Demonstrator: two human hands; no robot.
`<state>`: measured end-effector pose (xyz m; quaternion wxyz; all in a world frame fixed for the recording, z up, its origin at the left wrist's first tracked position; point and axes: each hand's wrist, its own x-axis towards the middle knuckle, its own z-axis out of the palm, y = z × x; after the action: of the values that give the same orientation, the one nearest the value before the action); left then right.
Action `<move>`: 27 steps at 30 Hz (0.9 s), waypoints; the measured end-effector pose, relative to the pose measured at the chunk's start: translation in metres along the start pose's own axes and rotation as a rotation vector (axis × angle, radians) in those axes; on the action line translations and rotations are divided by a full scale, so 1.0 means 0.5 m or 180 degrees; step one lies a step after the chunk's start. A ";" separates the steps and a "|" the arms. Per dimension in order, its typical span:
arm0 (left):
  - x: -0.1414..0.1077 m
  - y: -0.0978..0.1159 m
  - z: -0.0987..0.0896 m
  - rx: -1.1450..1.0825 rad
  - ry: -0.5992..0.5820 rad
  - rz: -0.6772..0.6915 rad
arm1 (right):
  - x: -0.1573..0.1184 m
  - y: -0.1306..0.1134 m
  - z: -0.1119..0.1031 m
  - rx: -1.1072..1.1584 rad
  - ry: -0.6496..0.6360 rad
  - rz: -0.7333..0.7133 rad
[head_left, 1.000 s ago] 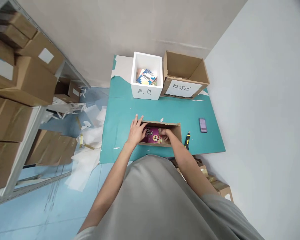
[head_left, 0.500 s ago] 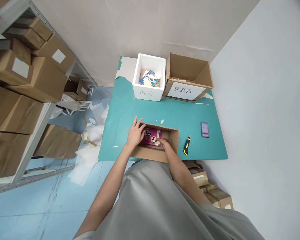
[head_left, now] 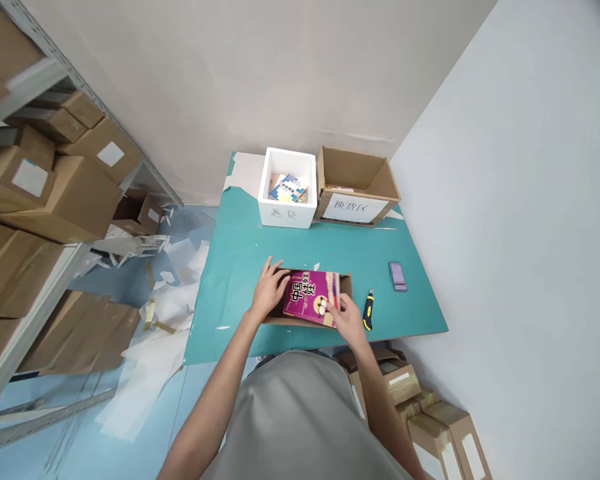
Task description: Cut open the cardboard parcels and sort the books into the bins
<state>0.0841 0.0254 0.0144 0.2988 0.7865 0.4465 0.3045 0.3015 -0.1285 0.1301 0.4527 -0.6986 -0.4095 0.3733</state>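
A purple book with Chinese characters and a cartoon face on its cover lies tilted, its right end raised above the rim of a small open cardboard box. My right hand pinches that raised end, thumb on the cover. Pale and coloured edges show there; whether more books lie under it I cannot tell. At the box's left end rests my left hand, its fingers spread over the rim and their tips close to the book. A black and yellow utility knife lies right of the box.
Behind stand a white foam box with books inside and a larger labelled cardboard box. A blurred purple phone-like rectangle lies on the green table. Shelves of cartons stand left; more cartons are below right.
My right hand has lifted the book's right end up out of the small box. My left hand stays at the box's left end. The camera view has shifted.
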 end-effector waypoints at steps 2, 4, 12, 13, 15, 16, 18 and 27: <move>0.005 0.012 -0.011 -0.0530 0.0207 -0.0223 | -0.016 -0.012 -0.038 0.0315 0.0090 0.0008; 0.014 0.043 -0.034 -0.1053 0.0535 -0.0474 | -0.024 -0.035 -0.063 0.0794 0.0298 -0.0062; 0.119 0.297 -0.163 -0.3370 0.0461 -0.0116 | 0.077 -0.258 0.111 0.2293 0.1074 -0.1261; 0.130 0.321 -0.174 -0.3642 0.0498 -0.0178 | 0.086 -0.280 0.141 0.2416 0.1044 -0.1321; 0.139 0.349 -0.196 -0.4059 0.0686 -0.0374 | 0.091 -0.304 0.186 0.2561 0.0903 -0.1362; 0.137 0.353 -0.208 -0.4159 0.0796 -0.0460 | 0.088 -0.308 0.200 0.2560 0.0798 -0.1349; 0.123 0.348 -0.237 -0.4172 0.1002 -0.0535 | 0.074 -0.305 0.211 0.2360 0.0793 -0.1325; 0.058 0.352 -0.304 -0.3218 0.1864 -0.0213 | -0.004 -0.347 0.227 0.0605 0.0630 -0.2007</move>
<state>0.0745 0.0067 0.2478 0.5107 0.4148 0.3343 0.6748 0.1591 -0.0490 0.2577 0.6464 -0.5253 -0.5227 0.1819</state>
